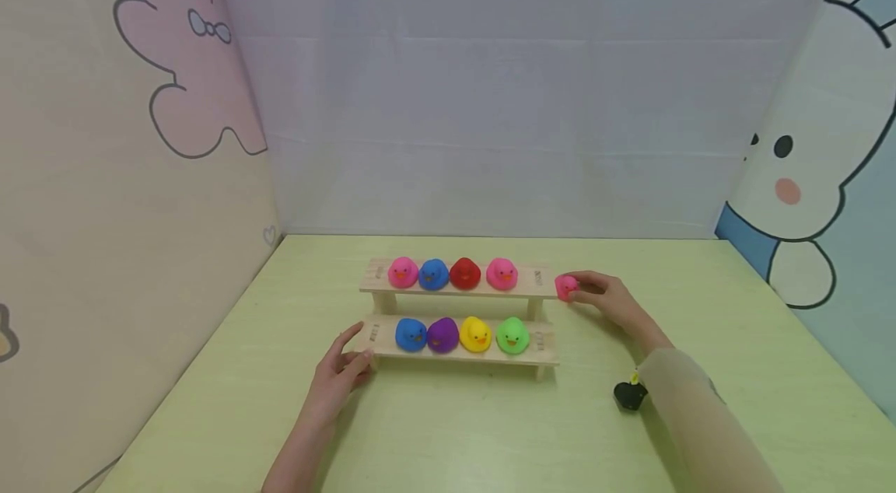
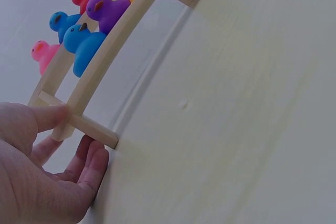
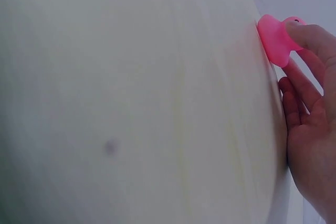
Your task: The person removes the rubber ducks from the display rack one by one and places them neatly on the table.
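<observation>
Head view: a two-tier wooden rack [image 1: 384, 303] stands on a pale yellow-green table [image 1: 490, 431]; clock bearings run from the rack's middle. Just above 3 o'clock, by the end of the upper shelf [image 1: 539, 280], the right hand [image 1: 614, 302] pinches a small pink duck [image 1: 565, 287] between thumb and fingers. Whether that duck touches the plank, I cannot say from this angle. Left hand [image 1: 339, 376], at 8 o'clock, grips the 9 o'clock end of the lower shelf [image 1: 544, 339]; left wrist view has its thumb on the plank, fingers bent beneath.

Upper shelf, running from 9 o'clock towards 3: rear pink duck [image 1: 402, 273], rear blue duck [image 1: 434, 274], red duck [image 1: 465, 274], second pink duck [image 1: 502, 274]. Lower shelf, same direction: front blue duck [image 1: 411, 335], purple duck [image 1: 443, 335], yellow duck [image 1: 476, 335], green duck [image 1: 512, 336].

Small black object [image 1: 629, 396], yellow at its top, at 4 o'clock beside the pale right sleeve [image 1: 700, 415].

Pale backdrop [image 1: 490, 89] at 12 o'clock; pink cartoon animal [image 1: 175, 42] at 10; white cartoon rabbit [image 1: 819, 120] at 2.
</observation>
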